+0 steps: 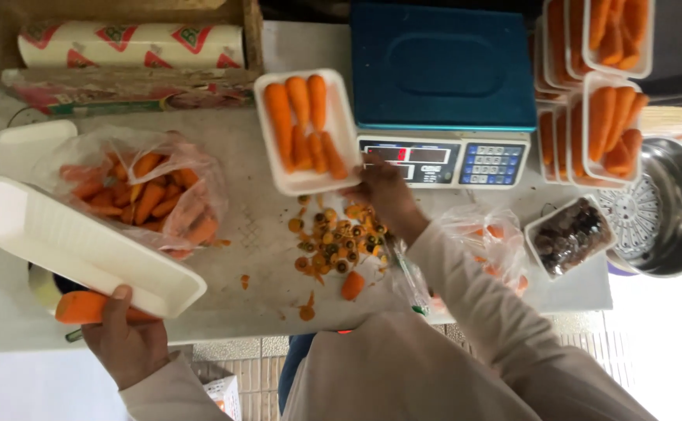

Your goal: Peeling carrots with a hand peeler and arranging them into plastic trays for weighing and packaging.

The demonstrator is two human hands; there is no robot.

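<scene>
Under the left hand [127, 339], a carrot [84, 307] shows partly behind the empty tray [84, 245].

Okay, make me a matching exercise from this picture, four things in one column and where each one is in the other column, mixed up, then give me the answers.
Things:
1. empty white tray
2. tray of whole carrots
3. blue scale
4. metal bowl

Places:
A. at the far right edge of the table
B. held by the right hand, beside the scale's display
C. in the left hand, along with one carrot
D. at the back of the table, between carrot trays

Pairs: 1-C, 2-B, 3-D, 4-A
</scene>
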